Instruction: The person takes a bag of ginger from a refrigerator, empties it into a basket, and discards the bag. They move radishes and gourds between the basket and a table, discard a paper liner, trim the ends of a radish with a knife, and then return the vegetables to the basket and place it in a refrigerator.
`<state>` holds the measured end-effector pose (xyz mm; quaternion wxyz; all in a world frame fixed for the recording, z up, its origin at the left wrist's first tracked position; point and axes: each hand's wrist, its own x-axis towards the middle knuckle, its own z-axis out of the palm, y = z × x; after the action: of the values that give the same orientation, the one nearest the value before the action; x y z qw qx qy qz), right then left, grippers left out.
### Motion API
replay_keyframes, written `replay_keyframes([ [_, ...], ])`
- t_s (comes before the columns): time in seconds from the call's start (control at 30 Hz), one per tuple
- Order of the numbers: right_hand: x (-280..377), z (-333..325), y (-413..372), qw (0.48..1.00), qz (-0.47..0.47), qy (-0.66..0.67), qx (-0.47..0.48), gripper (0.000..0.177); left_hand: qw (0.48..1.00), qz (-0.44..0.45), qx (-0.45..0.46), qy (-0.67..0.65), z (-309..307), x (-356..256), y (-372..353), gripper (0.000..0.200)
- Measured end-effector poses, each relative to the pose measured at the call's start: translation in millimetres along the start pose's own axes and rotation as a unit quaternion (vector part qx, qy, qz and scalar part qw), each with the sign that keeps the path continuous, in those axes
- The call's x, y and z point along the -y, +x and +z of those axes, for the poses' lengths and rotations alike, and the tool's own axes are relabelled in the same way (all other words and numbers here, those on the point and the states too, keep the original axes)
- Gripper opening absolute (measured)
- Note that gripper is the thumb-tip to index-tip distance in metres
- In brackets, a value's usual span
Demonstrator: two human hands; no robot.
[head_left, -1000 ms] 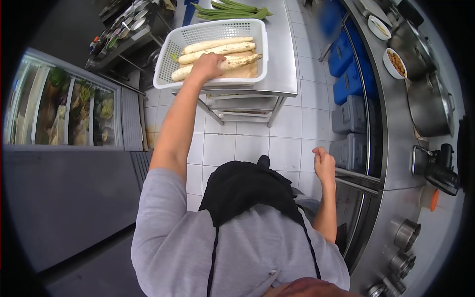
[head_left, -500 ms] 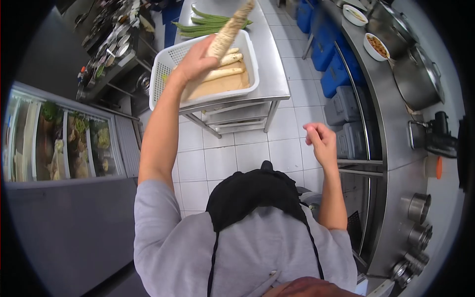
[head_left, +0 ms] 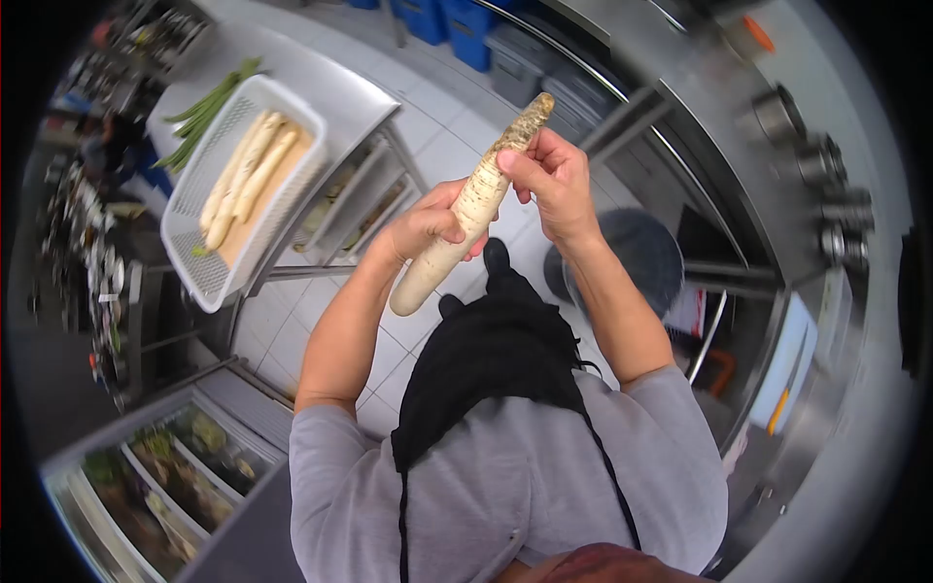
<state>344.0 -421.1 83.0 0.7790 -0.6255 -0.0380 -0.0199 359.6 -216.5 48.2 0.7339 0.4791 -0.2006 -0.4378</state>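
Note:
A long white root vegetable (head_left: 476, 199), brown and rough at its upper end, is held at a slant in front of my apron. My left hand (head_left: 428, 223) wraps round its lower middle. Near the rough end, my right hand (head_left: 552, 183) grips it between thumb and fingers. To the left, a white perforated basket (head_left: 209, 282) holds several more pale roots (head_left: 255, 173) on a brown lining. Long green pods (head_left: 202, 119) lie beside the basket on the steel table (head_left: 335, 89).
A large dark round bin (head_left: 632, 260) stands close to my right forearm. Glass-fronted compartments with produce (head_left: 165, 476) are at the lower left. Steel pots (head_left: 777, 117) line the right side, and an orange-handled knife (head_left: 778, 410) rests on a pale board (head_left: 785, 360).
The view has turned rightward, so the basket shows further left. The root in my left hand has come away from the basket to my front. My right hand has taken hold of its upper end.

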Motion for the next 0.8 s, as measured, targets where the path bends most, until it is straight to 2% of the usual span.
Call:
replay_keyframes([
  [0.07,2.2,-21.1,-29.0,0.998,0.014,-0.008,-0.059,0.022,0.998,-0.022,0.049,-0.032,17.6,23.9,18.5,0.059],
  [0.2,-1.2,-62.0,-73.0,0.987,0.017,0.048,-0.151,0.016,0.997,-0.057,0.044,-0.003,73.4,34.1,40.7,0.064],
  [0.3,2.7,-92.1,-101.7,0.98,-0.04,0.111,-0.162,0.018,0.993,-0.076,0.063,0.07,106.5,44.8,53.3,0.063],
  [0.37,7.6,-120.8,-119.6,0.986,-0.064,0.061,-0.145,0.021,0.985,-0.078,0.067,0.142,111.7,73.2,63.7,0.065],
  [0.4,11.5,-133.7,-128.4,0.987,-0.072,0.032,-0.139,0.021,0.976,-0.018,0.046,0.213,114.3,89.1,72.4,0.061],
  [0.5,32.5,-171.5,-155.4,0.983,-0.091,-0.02,-0.156,0.025,0.961,-0.032,0.015,0.275,143.3,102.1,99.4,0.055],
  [0.53,38.8,-191.3,-161.8,0.981,-0.098,-0.053,-0.159,0.026,0.953,0.001,0.023,0.303,156.3,105.3,109.0,0.05],
  [0.57,43.7,-210.3,-168.2,0.978,-0.104,-0.086,-0.161,0.027,0.948,0.001,0.024,0.318,168.0,107.7,119.4,0.05],
  [0.7,63.8,-260.8,-191.8,0.988,-0.062,-0.011,-0.143,0.03,0.933,-0.003,0.021,0.358,209.7,123.4,149.7,0.048],
  [0.8,62.8,-291.6,-202.3,0.987,-0.07,-0.034,-0.14,0.03,0.935,-0.004,0.017,0.355,232.5,129.5,160.9,0.048],
])
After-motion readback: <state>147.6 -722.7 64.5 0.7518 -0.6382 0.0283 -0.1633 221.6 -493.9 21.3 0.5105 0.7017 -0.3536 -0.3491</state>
